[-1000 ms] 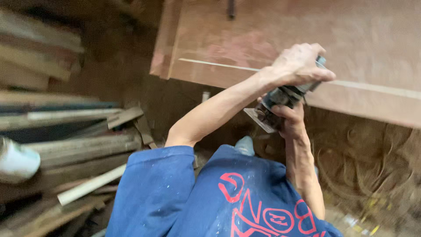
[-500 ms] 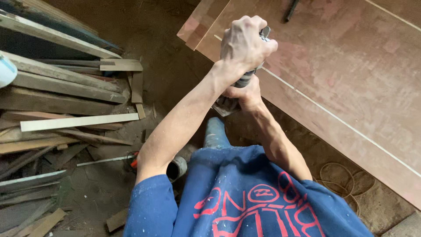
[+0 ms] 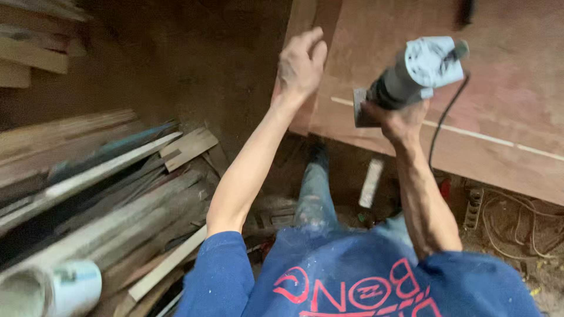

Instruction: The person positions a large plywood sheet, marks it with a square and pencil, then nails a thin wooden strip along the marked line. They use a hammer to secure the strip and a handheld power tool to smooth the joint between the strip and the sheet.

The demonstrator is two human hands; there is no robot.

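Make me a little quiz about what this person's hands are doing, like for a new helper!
1. True or false: the left hand holds the tool.
2. What lies piled on the floor at the left? A) planks B) bricks C) tyres
3. Fill in: the pale line runs across the reddish ____.

Key:
1. False. The right hand grips it; the left hand is open.
2. A
3. board

Timber pile (image 3: 100,188) left — plywood sheet (image 3: 499,100) right, power tool (image 3: 411,73) above its edge.
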